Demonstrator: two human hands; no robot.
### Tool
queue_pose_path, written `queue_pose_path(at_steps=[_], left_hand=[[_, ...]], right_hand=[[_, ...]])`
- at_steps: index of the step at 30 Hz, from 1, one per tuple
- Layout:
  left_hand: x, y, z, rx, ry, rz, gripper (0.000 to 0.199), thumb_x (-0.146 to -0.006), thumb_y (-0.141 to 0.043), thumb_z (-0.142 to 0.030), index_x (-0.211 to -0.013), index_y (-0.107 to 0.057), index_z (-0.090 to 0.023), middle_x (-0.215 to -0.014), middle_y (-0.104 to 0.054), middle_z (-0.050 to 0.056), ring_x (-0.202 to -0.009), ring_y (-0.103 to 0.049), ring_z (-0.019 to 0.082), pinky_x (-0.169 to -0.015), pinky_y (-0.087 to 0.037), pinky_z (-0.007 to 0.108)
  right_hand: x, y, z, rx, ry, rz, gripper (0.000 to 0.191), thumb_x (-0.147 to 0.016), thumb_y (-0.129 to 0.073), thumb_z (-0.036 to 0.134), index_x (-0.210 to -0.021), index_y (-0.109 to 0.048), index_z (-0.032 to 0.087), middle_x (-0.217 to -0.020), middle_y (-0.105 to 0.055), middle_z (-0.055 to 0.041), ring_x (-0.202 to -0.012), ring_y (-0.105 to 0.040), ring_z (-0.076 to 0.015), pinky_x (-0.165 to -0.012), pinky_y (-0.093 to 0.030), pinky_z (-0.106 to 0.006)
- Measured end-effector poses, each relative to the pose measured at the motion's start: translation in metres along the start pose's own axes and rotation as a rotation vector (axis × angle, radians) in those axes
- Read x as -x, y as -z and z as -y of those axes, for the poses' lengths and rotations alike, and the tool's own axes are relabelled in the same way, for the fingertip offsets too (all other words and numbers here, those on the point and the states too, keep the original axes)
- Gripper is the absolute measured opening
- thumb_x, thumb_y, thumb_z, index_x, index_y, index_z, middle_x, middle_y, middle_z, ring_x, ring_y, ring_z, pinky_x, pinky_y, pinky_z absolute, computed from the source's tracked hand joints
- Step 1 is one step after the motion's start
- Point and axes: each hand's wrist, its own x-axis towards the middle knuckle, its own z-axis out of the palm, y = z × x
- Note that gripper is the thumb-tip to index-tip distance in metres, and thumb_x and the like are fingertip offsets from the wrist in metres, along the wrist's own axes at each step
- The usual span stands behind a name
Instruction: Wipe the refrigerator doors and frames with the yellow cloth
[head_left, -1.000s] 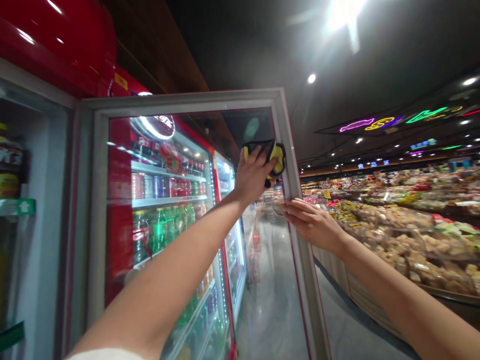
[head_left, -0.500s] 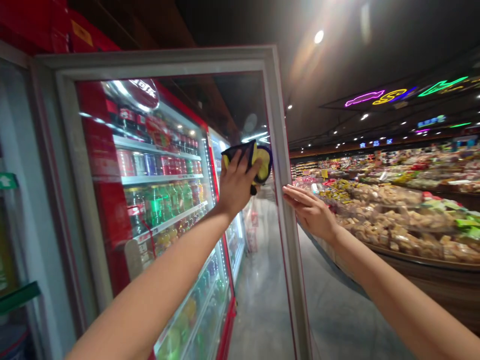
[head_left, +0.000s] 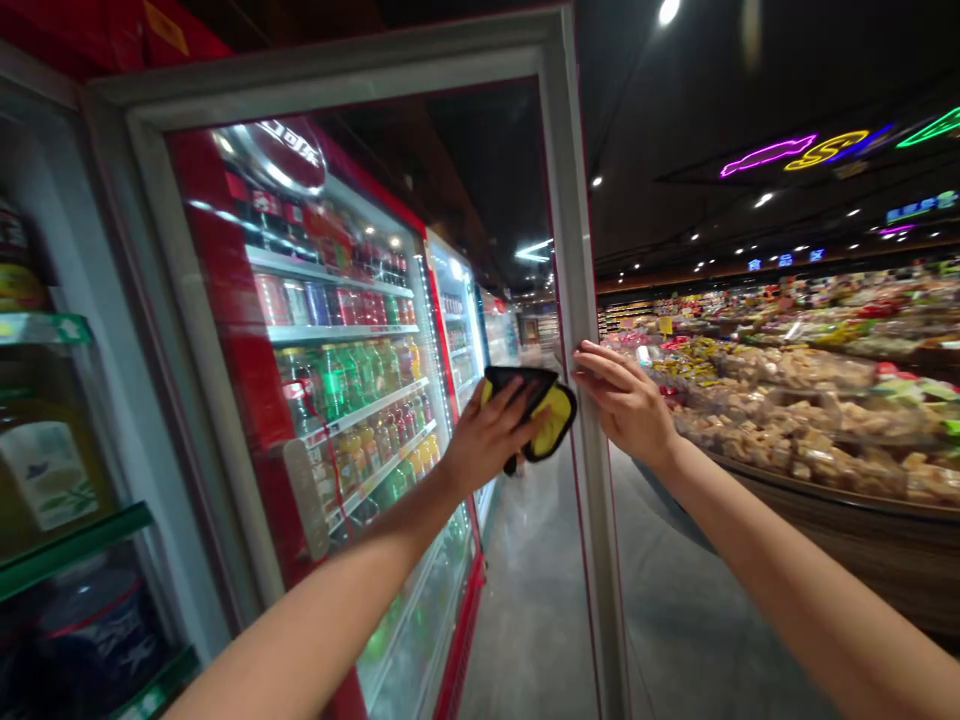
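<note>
My left hand presses a folded black and yellow cloth against the glass pane of an open fridge door, near the pane's right side. Its fingers lie over the dark part of the cloth, and a yellow fold sticks out on the right. At the door's grey frame, my right hand rests with its fingertips on the outer edge. Those fingers are stretched out close together, and the thumb is hidden.
Through the glass, a red drinks fridge shows shelves of bottles and cans. Left of the door is an open fridge with large bottles on green-edged shelves. On the right stands a curved display heaped with packaged food.
My left hand has slid the cloth down and slightly right across the glass. My right hand stays at the frame's edge. The view has tilted down, and the door frame sits higher.
</note>
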Motion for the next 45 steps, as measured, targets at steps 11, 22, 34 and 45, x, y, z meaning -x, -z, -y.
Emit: queue_pose_path(at_steps=[11,22,34,45], left_hand=[[0.072,-0.01,-0.052,-0.038,0.297,-0.097,0.059,-0.091,-0.062,-0.021,-0.147,-0.051,-0.037,-0.154,-0.053,0.01,-0.15,-0.037,0.033,-0.118,-0.034,0.06],[0.055,0.034,0.007,0.012,0.769,-0.245,0.072,-0.094,-0.056,-0.035,-0.16,-0.026,-0.033,-0.163,-0.037,0.007,-0.155,-0.021,0.037,-0.123,-0.03,0.059],[0.079,0.034,-0.073,0.064,0.467,-0.011,0.063,-0.091,-0.065,-0.029,-0.151,-0.047,-0.035,-0.158,-0.047,0.011,-0.152,-0.033,0.036,-0.116,-0.04,0.055],[0.142,0.043,-0.201,0.165,0.399,0.086,0.075,-0.089,-0.06,-0.015,-0.156,-0.036,-0.039,-0.158,-0.047,0.011,-0.148,-0.04,0.036,-0.107,-0.049,0.057]], right_hand=[[0.026,0.001,0.042,0.126,0.115,0.221,0.029,-0.097,-0.052,0.008,-0.111,-0.075,0.02,-0.117,-0.076,-0.0094,-0.125,-0.064,-0.0227,-0.103,-0.059,-0.037],[0.026,0.019,0.039,0.127,0.222,0.255,0.03,-0.094,-0.053,0.006,-0.076,-0.072,0.022,-0.091,-0.074,-0.006,-0.117,-0.064,-0.0204,-0.102,-0.054,-0.034],[0.017,0.046,0.065,0.119,0.244,0.29,0.03,-0.092,-0.056,0.006,-0.071,-0.068,0.023,-0.085,-0.071,-0.0046,-0.116,-0.062,-0.0194,-0.103,-0.053,-0.032],[-0.001,0.088,0.114,0.174,0.286,0.289,0.032,-0.093,-0.052,0.005,-0.07,-0.067,0.022,-0.082,-0.07,-0.0058,-0.115,-0.063,-0.0204,-0.098,-0.055,-0.032]])
